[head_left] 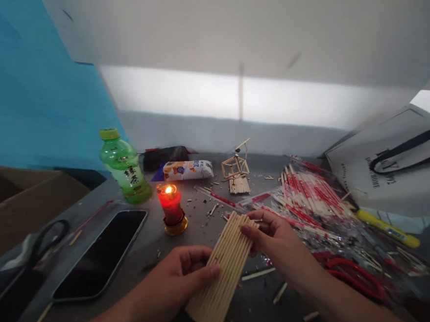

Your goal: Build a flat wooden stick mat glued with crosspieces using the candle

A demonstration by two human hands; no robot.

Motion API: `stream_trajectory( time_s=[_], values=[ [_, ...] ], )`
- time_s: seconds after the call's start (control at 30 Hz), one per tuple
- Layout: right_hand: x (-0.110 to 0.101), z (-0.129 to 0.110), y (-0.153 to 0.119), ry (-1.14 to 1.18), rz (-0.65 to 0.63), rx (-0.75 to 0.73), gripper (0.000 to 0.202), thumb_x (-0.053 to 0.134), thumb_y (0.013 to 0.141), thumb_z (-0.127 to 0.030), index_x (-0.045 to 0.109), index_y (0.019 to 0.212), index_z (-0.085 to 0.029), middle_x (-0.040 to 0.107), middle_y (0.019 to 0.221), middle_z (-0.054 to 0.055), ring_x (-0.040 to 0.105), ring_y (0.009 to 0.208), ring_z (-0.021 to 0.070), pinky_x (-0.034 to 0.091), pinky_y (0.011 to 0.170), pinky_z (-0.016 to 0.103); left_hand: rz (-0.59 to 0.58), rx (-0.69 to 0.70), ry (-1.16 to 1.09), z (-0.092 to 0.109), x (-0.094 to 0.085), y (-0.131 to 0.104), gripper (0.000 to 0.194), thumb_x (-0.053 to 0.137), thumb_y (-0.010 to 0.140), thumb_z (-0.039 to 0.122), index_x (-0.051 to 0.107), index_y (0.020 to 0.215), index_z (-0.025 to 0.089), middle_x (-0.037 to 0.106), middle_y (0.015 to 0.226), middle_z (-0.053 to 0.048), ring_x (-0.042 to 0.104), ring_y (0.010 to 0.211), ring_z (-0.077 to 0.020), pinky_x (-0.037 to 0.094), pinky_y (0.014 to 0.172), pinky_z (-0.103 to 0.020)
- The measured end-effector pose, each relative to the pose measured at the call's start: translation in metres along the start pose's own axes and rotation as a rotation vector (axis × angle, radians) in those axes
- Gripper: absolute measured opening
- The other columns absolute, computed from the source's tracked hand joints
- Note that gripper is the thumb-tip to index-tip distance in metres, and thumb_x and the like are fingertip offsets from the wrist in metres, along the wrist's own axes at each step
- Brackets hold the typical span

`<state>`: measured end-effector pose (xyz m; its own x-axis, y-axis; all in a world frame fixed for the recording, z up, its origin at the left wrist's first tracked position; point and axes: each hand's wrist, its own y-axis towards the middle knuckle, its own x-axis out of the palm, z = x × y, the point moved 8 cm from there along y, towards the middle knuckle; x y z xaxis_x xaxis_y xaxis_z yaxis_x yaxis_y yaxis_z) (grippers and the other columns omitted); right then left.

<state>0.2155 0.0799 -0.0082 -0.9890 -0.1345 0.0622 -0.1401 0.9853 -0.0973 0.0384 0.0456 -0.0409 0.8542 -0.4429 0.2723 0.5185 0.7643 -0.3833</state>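
To the right of the lit red candle [171,208], and nearer the wearer: one stick panel [226,260], held above the counter [198,233]. Pale, straw-coloured, oblong; slender round sticks laid side by side, parallel, in a single flat layer. Far end uneven, some sticks reaching past others; whole piece tilted, far end leaning right. Roughly a dozen sticks; exact number cannot be told.

Hands, two, apart from each other, both gripping the panel. Left hand [188,272]: on the left edge, thumb flat on the upper face, fingers underneath. Right hand [272,233]: at the far right corner, thumb on top, fingers behind.

Candle: one, flame burning, gold-coloured base.

Left of the candle: one green bottle [126,169] with green cap, upright; one phone [101,256], screen dark, nearer the wearer; one cardboard box [23,211], far left.

Behind the candle: one snack packet [188,170], white, blue and orange; one black item [163,157] beside it, kind unclear.

Right of the candle and farther back: one small stick construction [240,185], an open frame with a little flat panel in front.

Well to the right of the candle: one heap of sticks in red-marked clear wrappers [314,192], too many to count; one yellow-handled tool [389,228]; one pair of red handles [344,262], partly behind the right forearm; one white bag [363,151] with black handles.

Around the candle's right side: loose stick scraps, uncounted.
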Motion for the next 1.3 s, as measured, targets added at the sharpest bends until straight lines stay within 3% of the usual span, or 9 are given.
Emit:
stream_trajectory(
  time_s=[0.23, 0.47, 0.63, 0.77, 1.03, 1.17, 1.3],
  values=[
    [0.012, -0.007, -0.004, -0.010, -0.145, -0.072, 0.027, 0.067, 0.093, -0.046, 0.077, 0.092, -0.020, 0.071, 0.087, 0.003, 0.063, 0.081, 0.0166, 0.051, 0.069, 0.027, 0.006, -0.004, -0.018, -0.004, -0.001, 0.003, 0.041, 0.085, 0.078, 0.043, 0.077, 0.108, 0.017, 0.080, 0.097, -0.009, 0.072, 0.093, -0.0258, 0.054, 0.084, -0.036],
    [0.015, -0.014, -0.011, -0.118, -0.123, -0.094, 0.026, 0.068, 0.093, -0.043, 0.079, 0.084, -0.021, 0.072, 0.078, 0.001, 0.062, 0.072, 0.0148, 0.048, 0.067, 0.026, -0.093, 0.032, 0.054, 0.001, 0.010, 0.002, 0.035, 0.081, 0.081, 0.044, 0.080, 0.106, 0.020, 0.080, 0.095, -0.008, 0.072, 0.092, -0.0258, 0.053, 0.082, -0.036],
    [0.023, -0.012, -0.012, -0.003, -0.185, -0.066, 0.024, 0.067, 0.094, -0.042, 0.080, 0.096, -0.022, 0.077, 0.087, 0.004, 0.070, 0.080, 0.0179, 0.055, 0.076, 0.030, -0.132, 0.007, 0.025, 0.003, 0.015, 0.001, 0.038, 0.079, 0.083, 0.045, 0.079, 0.110, 0.019, 0.080, 0.094, -0.008, 0.072, 0.091, -0.0260, 0.053, 0.082, -0.036],
    [0.030, -0.008, -0.011, 0.123, -0.250, -0.046, 0.024, 0.064, 0.097, -0.040, 0.079, 0.103, -0.022, 0.077, 0.088, 0.004, 0.072, 0.076, 0.0177, 0.059, 0.078, 0.035, -0.132, 0.005, -0.011, 0.003, 0.014, 0.000, 0.036, 0.079, 0.085, 0.041, 0.077, 0.113, 0.020, 0.080, 0.104, -0.009, 0.073, 0.096, -0.0256, 0.054, 0.087, -0.036],
    [0.027, -0.008, -0.010, 0.023, -0.210, -0.089, 0.029, 0.061, 0.098, -0.044, 0.077, 0.107, -0.022, 0.077, 0.093, 0.004, 0.072, 0.080, 0.0164, 0.058, 0.076, 0.031, -0.145, 0.010, -0.123, 0.002, 0.012, 0.006, 0.038, 0.070, 0.095, 0.037, 0.068, 0.129, 0.019, 0.077, 0.116, -0.013, 0.073, 0.103, -0.0269, 0.055, 0.091, -0.040],
    [0.015, -0.009, -0.005, -0.111, -0.173, -0.075, 0.028, 0.059, 0.098, -0.040, 0.073, 0.114, -0.022, 0.077, 0.101, 0.006, 0.072, 0.086, 0.0181, 0.057, 0.075, 0.032, -0.050, 0.020, -0.158, 0.003, 0.002, 0.008, 0.044, 0.073, 0.092, 0.036, 0.064, 0.130, 0.017, 0.077, 0.116, -0.014, 0.073, 0.106, -0.0296, 0.057, 0.090, -0.042],
    [-0.002, -0.036, -0.008, -0.613, -0.181, -0.143, 0.023, 0.057, 0.098, -0.028, 0.072, 0.115, -0.024, 0.077, 0.100, 0.004, 0.069, 0.081, 0.0177, 0.051, 0.067, 0.029, 0.109, 0.023, -0.145, 0.003, -0.013, 0.007, 0.064, 0.079, 0.086, 0.037, 0.050, 0.140, 0.019, 0.079, 0.107, -0.013, 0.077, 0.092, -0.0300, 0.062, 0.079, -0.042]
  ],
)
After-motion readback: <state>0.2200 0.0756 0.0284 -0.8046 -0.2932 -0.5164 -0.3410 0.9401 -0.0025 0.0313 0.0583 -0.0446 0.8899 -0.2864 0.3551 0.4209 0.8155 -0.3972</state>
